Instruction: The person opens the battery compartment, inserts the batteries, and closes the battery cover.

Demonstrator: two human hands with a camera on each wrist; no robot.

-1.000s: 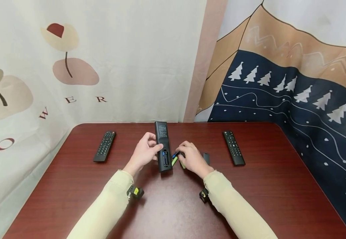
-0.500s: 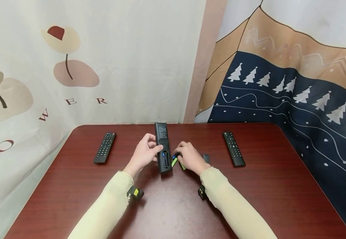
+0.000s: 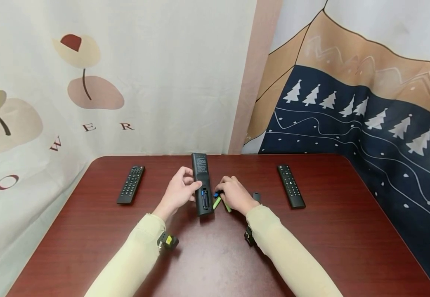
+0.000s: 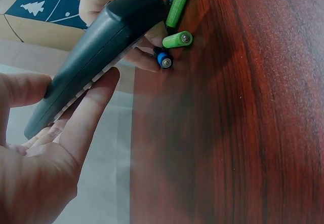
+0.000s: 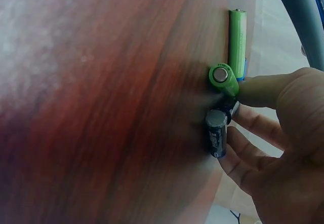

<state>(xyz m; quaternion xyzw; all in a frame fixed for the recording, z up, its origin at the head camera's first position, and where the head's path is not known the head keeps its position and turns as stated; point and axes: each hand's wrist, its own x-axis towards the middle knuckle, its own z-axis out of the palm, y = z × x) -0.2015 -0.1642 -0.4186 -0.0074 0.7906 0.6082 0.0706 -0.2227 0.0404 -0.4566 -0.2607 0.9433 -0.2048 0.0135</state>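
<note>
In the head view my left hand (image 3: 176,194) holds a black remote control (image 3: 201,167), its back facing me. The thumb lies on the back and the fingers are underneath. Its battery compartment (image 3: 205,199) is uncovered, with a dark and blue battery inside. To the right, my right hand (image 3: 236,195) reaches down to several loose batteries on the table. Its thumb and fingertips pinch a dark battery (image 5: 231,106) in the middle of the group. Against them lie a green battery (image 5: 223,78), a longer-looking green battery (image 5: 237,41) and a black battery (image 5: 216,135).
A small dark battery cover (image 3: 256,196) lies beyond the right wrist. Two more black remotes lie buttons up, one remote (image 3: 131,185) at the left and another remote (image 3: 291,186) at the right. Printed curtains (image 3: 174,82) hang behind the reddish-brown table (image 3: 100,247).
The right forearm has shifted slightly left, while its fingers stay at the batteries. The left hand keeps the remote in nearly the same place. The head view has tilted up slightly.
</note>
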